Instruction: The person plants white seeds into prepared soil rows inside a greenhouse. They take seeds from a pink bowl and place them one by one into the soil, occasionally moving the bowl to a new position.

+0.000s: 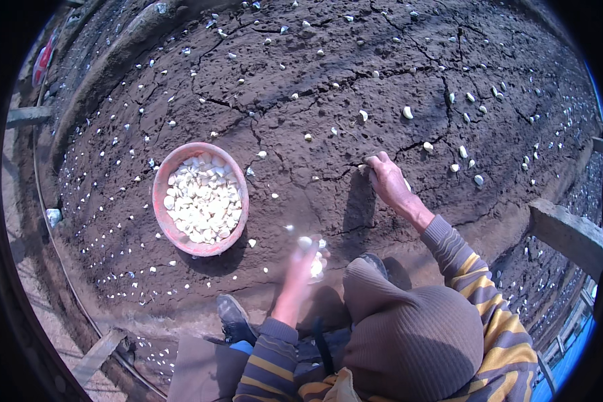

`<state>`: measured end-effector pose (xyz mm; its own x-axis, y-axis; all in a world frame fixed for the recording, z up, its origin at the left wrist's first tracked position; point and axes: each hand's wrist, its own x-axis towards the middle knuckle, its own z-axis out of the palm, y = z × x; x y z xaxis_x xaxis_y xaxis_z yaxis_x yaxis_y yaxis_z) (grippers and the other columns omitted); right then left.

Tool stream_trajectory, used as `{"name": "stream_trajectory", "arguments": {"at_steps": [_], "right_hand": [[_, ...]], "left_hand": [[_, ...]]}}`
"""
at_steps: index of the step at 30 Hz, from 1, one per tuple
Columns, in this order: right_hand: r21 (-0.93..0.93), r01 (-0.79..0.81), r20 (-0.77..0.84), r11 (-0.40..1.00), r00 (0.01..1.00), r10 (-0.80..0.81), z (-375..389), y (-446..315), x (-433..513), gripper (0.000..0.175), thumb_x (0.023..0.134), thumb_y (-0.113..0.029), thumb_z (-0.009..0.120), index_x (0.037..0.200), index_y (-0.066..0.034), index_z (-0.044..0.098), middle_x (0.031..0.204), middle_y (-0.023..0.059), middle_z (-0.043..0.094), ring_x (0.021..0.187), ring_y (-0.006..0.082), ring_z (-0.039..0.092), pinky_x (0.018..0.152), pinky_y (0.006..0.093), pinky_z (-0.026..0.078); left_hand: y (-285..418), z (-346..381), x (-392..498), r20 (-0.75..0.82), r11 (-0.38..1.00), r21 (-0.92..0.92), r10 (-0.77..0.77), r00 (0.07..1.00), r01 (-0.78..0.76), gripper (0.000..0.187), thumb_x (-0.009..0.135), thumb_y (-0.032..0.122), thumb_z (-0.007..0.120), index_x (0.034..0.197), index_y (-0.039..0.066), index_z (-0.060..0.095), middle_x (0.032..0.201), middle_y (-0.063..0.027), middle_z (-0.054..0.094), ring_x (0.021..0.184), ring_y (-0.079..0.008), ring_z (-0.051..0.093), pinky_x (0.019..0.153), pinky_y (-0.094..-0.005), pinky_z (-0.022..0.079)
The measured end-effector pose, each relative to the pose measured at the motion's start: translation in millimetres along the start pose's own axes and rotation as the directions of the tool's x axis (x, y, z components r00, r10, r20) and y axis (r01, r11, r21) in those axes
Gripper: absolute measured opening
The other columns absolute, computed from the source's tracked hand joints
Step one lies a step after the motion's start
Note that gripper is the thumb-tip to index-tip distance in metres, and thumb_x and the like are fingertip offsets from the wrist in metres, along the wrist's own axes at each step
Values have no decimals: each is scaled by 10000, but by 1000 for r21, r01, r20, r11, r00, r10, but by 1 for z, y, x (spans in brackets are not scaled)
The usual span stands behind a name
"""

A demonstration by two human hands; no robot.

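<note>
My left hand (301,264), blurred, holds several pale garlic cloves (316,269) in its palm above the soil, near my boots. Farther forward and to the right, my right hand (389,181) reaches down to the cracked brown soil (301,125). Its thumb and fingers are pinched around a garlic clove (362,167) at ground level, partly covered by the fingertips. To the left of both hands, a worn pinkish-red bowl (160,201) rests on the bed, holding many peeled-looking cloves (206,201). More cloves dot the soil in loose rows, with a few larger-looking ones (463,152) right of my right hand.
My boot (233,316) and my bent knee in ribbed trousers (417,336) are at the bed's near edge. Concrete posts (568,236) jut in at the right and lower left (98,354). A thin hose (63,266) runs along the left; blue sheeting (573,357) lies at lower right.
</note>
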<state>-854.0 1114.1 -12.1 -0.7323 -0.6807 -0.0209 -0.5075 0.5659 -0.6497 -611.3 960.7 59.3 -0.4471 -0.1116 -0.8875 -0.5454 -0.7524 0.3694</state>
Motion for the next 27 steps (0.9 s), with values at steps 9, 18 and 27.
{"name": "stream_trajectory", "arguments": {"at_steps": [9,18,27], "right_hand": [[-371,80,304,925,952,39,11,12,21,119,798,33,559,911,7,532,927,194,565,842,359,642,708,446,542],[-379,11,260,925,961,95,29,14,19,137,808,21,558,933,-6,510,916,180,554,855,361,634,696,450,542],[455,-232,549,860,834,-65,19,-79,-48,389,862,-326,679,1044,18,662,966,188,594,876,335,611,771,431,488]], "left_hand": [[0,-10,-4,74,990,-127,-49,996,58,329,987,273,579,1267,112,515,925,-64,625,664,-67,588,440,-166,383],[-8,4,6,98,997,-61,-38,994,44,368,976,284,593,1288,110,504,922,-61,629,675,-58,587,448,-157,385],[-19,2,13,77,967,252,11,997,-30,369,962,311,605,1244,89,519,894,-38,615,646,-44,564,439,-162,392]]}}
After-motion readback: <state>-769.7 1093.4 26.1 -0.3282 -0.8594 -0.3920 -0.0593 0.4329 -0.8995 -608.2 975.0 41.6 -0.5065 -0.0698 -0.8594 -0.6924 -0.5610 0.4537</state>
